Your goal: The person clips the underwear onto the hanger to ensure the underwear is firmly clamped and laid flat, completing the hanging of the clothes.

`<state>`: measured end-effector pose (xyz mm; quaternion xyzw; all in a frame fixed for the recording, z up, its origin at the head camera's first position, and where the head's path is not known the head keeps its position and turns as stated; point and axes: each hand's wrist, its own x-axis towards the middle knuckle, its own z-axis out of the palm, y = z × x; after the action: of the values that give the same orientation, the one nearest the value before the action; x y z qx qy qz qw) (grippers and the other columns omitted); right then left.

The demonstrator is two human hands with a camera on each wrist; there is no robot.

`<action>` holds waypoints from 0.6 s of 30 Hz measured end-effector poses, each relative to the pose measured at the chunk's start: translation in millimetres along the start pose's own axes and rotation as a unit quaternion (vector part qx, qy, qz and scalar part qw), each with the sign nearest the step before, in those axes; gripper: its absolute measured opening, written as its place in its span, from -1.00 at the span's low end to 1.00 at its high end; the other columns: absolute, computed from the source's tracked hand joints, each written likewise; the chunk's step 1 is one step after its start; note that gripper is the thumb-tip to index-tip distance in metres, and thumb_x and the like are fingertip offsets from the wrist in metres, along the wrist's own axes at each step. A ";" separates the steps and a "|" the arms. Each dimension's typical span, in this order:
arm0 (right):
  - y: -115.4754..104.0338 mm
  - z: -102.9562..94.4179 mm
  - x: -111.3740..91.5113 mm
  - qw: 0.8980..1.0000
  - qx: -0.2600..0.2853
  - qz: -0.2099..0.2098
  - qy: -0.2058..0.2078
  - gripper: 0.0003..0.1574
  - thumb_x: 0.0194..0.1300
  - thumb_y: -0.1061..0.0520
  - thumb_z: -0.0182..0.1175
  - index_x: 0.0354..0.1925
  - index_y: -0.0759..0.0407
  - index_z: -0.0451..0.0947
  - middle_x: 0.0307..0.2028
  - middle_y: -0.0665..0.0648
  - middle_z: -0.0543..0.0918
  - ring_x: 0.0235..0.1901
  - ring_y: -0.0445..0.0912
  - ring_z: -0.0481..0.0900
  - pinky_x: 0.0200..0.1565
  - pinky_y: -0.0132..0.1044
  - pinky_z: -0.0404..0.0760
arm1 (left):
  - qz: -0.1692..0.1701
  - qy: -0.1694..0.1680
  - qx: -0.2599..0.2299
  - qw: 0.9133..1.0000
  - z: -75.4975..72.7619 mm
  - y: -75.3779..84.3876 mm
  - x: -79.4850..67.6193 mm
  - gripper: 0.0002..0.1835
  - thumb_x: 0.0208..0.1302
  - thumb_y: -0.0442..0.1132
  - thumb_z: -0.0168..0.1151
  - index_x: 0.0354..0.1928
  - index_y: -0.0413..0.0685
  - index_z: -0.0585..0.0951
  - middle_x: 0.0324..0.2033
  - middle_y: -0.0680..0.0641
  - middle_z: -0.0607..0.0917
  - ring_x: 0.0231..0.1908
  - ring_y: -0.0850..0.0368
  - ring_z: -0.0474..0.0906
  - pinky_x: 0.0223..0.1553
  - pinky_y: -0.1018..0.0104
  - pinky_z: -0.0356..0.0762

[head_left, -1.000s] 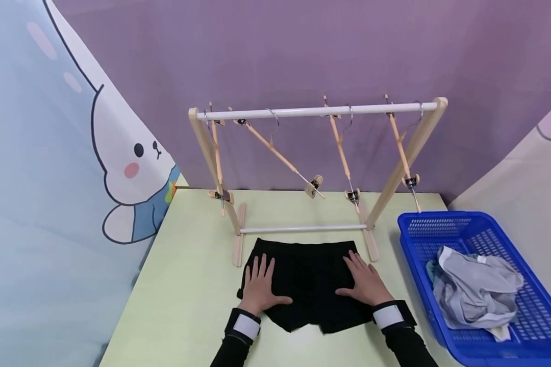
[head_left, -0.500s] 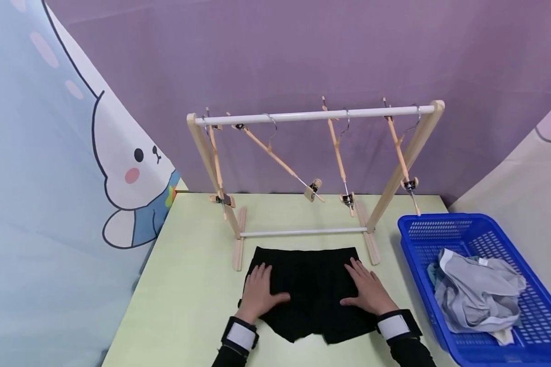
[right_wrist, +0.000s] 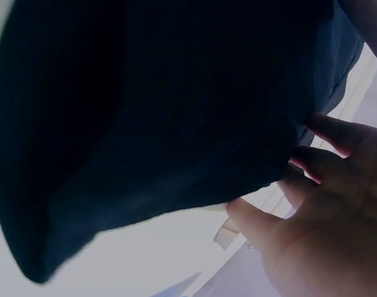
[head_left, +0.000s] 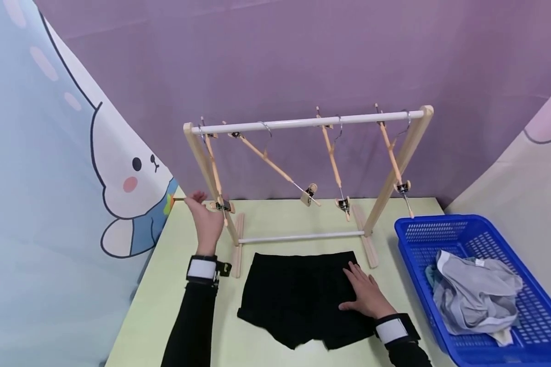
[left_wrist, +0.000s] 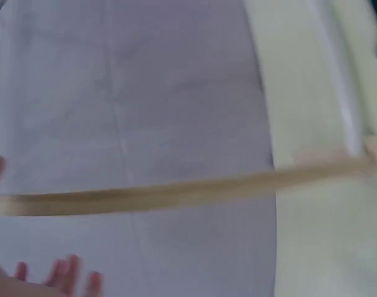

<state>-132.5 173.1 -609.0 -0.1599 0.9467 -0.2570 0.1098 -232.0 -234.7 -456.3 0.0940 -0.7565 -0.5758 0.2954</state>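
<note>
Black shorts point(head_left: 298, 298) lie spread flat on the table, waistband toward the rack. My right hand point(head_left: 366, 293) rests on their right side with extended fingers. In the right wrist view, its fingertips point(right_wrist: 318, 127) touch the edge of the dark cloth. My left hand point(head_left: 205, 219) is raised at the rack's left post, beside the lower clip of the leftmost clip hanger point(head_left: 214, 171). Its fingers are spread loosely and hold nothing; whether they touch the hanger I cannot tell. The left wrist view is blurred, with the wooden post point(left_wrist: 139, 197) crossing between thumb and fingers.
Several wooden clip hangers, such as a slanted one point(head_left: 268, 162), hang from the white bar point(head_left: 298, 123) of the rack. A blue basket point(head_left: 410, 265) at the right holds crumpled grey clothing point(head_left: 477, 290). A purple backdrop point(head_left: 275, 56) stands behind the table.
My left hand has left the shorts and moved up and left to the leftmost hanger. My right hand stays on the shorts. The head view has tilted slightly upward.
</note>
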 end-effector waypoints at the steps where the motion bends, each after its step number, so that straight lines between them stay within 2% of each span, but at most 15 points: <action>1: 0.2 -0.3 0.2 1.000 0.003 0.001 -0.002 0.30 -0.10 -0.13 0.58 0.42 0.40 0.19 0.48 0.46 0.08 0.47 0.36 0.00 0.31 0.44 0.02 | 0.000 -0.006 -0.030 1.000 2.0 0.9 6.9 -0.28 0.23 -0.19 0.38 0.21 -0.27 0.13 0.12 -0.23 0.30 0.20 -0.07 0.33 0.24 0.13 0.29; 3: -0.7 -1.2 0.6 1.000 0.014 0.004 -0.008 0.31 -0.09 -0.11 0.58 0.43 0.41 0.17 0.48 0.47 0.05 0.47 0.37 -0.03 0.32 0.45 -0.01 | -0.009 -0.025 -0.085 0.996 6.9 2.4 16.7 -0.35 0.28 -0.19 0.34 0.18 -0.21 0.14 0.07 -0.16 0.35 0.13 0.02 0.39 0.16 0.22 0.32; 5: -3.9 0.0 1.0 0.999 0.028 0.012 -0.015 0.33 -0.10 -0.08 0.59 0.44 0.42 0.14 0.49 0.47 0.01 0.48 0.37 -0.07 0.32 0.47 -0.06 | -0.020 -0.053 -0.110 0.992 10.6 0.8 22.8 -0.48 0.34 -0.19 0.28 0.14 -0.19 0.21 -0.02 -0.09 0.43 0.01 0.13 0.47 0.01 0.32 0.42; 7: -7.3 0.2 1.2 0.999 0.039 0.021 -0.018 0.34 -0.12 -0.04 0.61 0.44 0.43 0.13 0.49 0.48 -0.01 0.48 0.38 -0.08 0.31 0.49 -0.08 | -0.030 -0.083 -0.126 0.988 15.3 -3.1 26.2 -0.69 0.42 -0.16 0.20 -0.04 -0.20 0.35 -0.23 -0.04 0.51 -0.24 0.22 0.52 -0.21 0.40 0.50; 9: -10.4 -0.3 1.6 0.998 0.045 0.027 -0.018 0.36 -0.17 -0.01 0.63 0.43 0.44 0.14 0.49 0.49 -0.01 0.48 0.38 -0.09 0.29 0.51 -0.09 | -0.025 -0.094 -0.139 0.986 21.1 -10.1 27.2 -0.77 0.46 -0.14 0.14 -0.27 -0.17 0.44 -0.49 0.04 0.48 -0.48 0.30 0.45 -0.43 0.45 0.46; 10: -11.5 -0.5 2.0 0.998 0.046 0.030 -0.019 0.37 -0.19 0.00 0.64 0.43 0.44 0.14 0.49 0.49 -0.01 0.48 0.38 -0.09 0.29 0.51 -0.10 | -0.023 -0.091 -0.152 0.984 24.3 -12.8 26.8 -0.73 0.48 -0.15 0.12 -0.39 -0.15 0.43 -0.58 0.07 0.43 -0.57 0.31 0.37 -0.52 0.47 0.42; 11: -12.4 -0.9 2.5 0.998 0.046 0.030 -0.019 0.38 -0.21 0.00 0.64 0.43 0.44 0.14 0.49 0.49 -0.01 0.48 0.38 -0.08 0.28 0.52 -0.09 | -0.023 -0.085 -0.178 0.980 27.2 -15.2 25.4 -0.68 0.49 -0.19 0.10 -0.47 -0.14 0.40 -0.62 0.07 0.40 -0.56 0.33 0.42 -0.58 0.47 0.40; 12: -12.9 -1.2 2.8 0.998 0.047 0.031 -0.019 0.38 -0.22 0.01 0.65 0.43 0.44 0.14 0.49 0.48 -0.01 0.48 0.38 -0.08 0.28 0.52 -0.10 | -0.030 -0.075 -0.207 0.975 30.3 -15.0 23.9 -0.67 0.51 -0.22 0.06 -0.50 -0.08 0.38 -0.67 0.11 0.34 -0.63 0.36 0.33 -0.63 0.48 0.35; 13: -13.3 -1.5 3.1 0.998 0.049 0.029 -0.018 0.39 -0.23 0.01 0.65 0.43 0.44 0.14 0.49 0.48 -0.01 0.48 0.38 -0.08 0.28 0.52 -0.10 | -0.034 -0.060 -0.235 0.970 32.8 -13.9 21.2 -0.72 0.51 -0.28 0.03 -0.45 -0.14 0.44 -0.62 0.05 0.45 -0.54 0.34 0.47 -0.56 0.51 0.41; 14: -12.6 -1.5 3.7 0.998 0.049 0.028 -0.017 0.39 -0.22 0.00 0.65 0.43 0.43 0.14 0.49 0.47 -0.01 0.48 0.38 -0.09 0.29 0.52 -0.11 | -0.039 -0.041 -0.265 0.963 35.4 -13.2 18.8 -0.77 0.50 -0.37 0.00 -0.42 -0.15 0.44 -0.51 0.01 0.56 -0.41 0.32 0.59 -0.53 0.53 0.42; 17: -9.8 -3.1 5.8 0.998 0.047 0.025 -0.020 0.38 -0.21 0.00 0.65 0.43 0.42 0.14 0.49 0.47 0.00 0.48 0.37 -0.08 0.29 0.51 -0.11 | -0.058 -0.008 -0.344 0.937 41.5 -11.9 18.1 -0.77 0.39 -0.56 -0.07 -0.41 -0.21 0.45 -0.51 -0.03 0.57 -0.48 0.31 0.57 -0.60 0.52 0.39; 18: -9.2 -5.5 7.1 0.998 0.045 0.024 -0.023 0.37 -0.21 0.01 0.65 0.43 0.42 0.15 0.49 0.48 0.00 0.48 0.37 -0.08 0.29 0.51 -0.10 | -0.062 -0.005 -0.362 0.930 43.2 -12.6 20.2 -0.77 0.39 -0.57 -0.08 -0.41 -0.23 0.47 -0.55 -0.03 0.54 -0.62 0.31 0.43 -0.62 0.51 0.38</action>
<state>-138.3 165.6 -600.5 -0.1379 0.9352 -0.2927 0.1442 -274.8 -213.3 -468.2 0.0248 -0.4910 -0.8282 0.2689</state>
